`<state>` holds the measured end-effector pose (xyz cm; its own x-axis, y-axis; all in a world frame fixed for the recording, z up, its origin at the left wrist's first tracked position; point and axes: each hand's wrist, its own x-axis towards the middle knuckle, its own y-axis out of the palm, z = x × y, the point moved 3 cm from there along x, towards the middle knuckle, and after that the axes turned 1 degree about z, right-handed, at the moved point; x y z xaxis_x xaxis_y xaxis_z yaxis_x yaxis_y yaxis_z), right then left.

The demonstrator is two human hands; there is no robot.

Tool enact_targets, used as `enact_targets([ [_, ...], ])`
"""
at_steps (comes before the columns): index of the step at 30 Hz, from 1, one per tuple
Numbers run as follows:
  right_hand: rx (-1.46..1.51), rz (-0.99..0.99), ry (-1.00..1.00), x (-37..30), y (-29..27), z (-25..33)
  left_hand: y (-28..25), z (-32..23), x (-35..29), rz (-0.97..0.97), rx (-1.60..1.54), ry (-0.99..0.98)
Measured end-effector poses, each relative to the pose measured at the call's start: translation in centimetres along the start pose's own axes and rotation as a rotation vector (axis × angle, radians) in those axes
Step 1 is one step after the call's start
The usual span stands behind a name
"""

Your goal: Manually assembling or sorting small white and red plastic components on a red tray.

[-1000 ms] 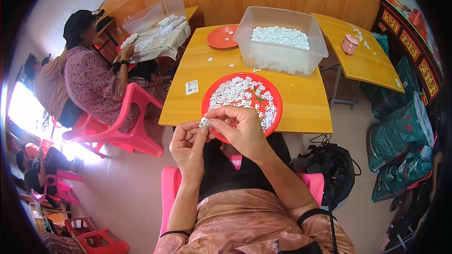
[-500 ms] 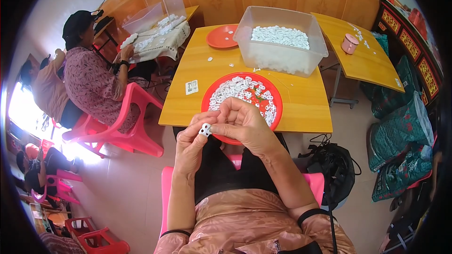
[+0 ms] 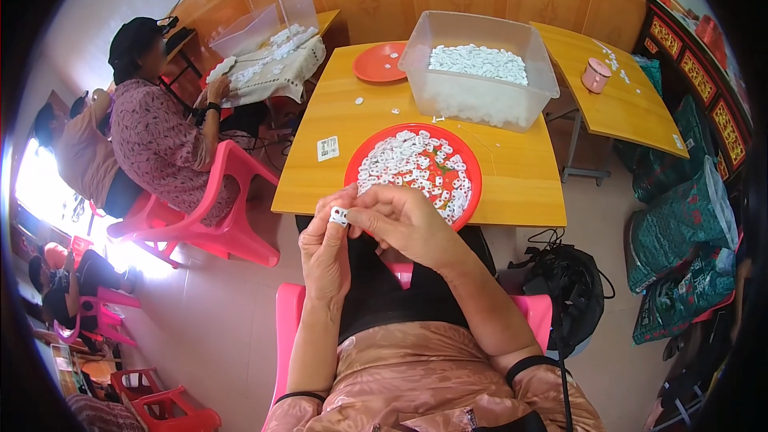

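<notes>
Unreadable print marks the white label [image 3: 328,149] and green bags [image 3: 676,300].

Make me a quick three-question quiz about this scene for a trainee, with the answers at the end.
1. True or false: the pink cylindrical cup stands on the right-hand yellow wooden table.

2. Which hand's thumb lies just below the small white plastic piece with dark spots in the grip?

3. Where is the round red plastic tray?
A: on the floor
B: on the near side of the translucent rectangular bin
C: on a pink chair

Key: 1 True; 2 the left hand; 3 B.
</notes>
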<state>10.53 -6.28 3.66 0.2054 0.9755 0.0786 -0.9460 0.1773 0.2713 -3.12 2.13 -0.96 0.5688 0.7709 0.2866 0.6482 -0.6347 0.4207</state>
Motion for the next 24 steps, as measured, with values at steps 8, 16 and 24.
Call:
enact_targets([
  [8,0.122,0.075,-0.014,0.1,0.5,-1.7,-0.4,-0.2,-0.6,-0.017,0.034,-0.053],
  [16,0.113,0.058,-0.06,0.1,0.6,-1.6,0.2,-1.2,-0.2,0.046,0.143,0.063],
  [24,-0.671,-0.051,-0.482,-0.6,2.3,0.2,-0.2,-0.8,-0.7,-0.064,-0.13,-0.033],
])
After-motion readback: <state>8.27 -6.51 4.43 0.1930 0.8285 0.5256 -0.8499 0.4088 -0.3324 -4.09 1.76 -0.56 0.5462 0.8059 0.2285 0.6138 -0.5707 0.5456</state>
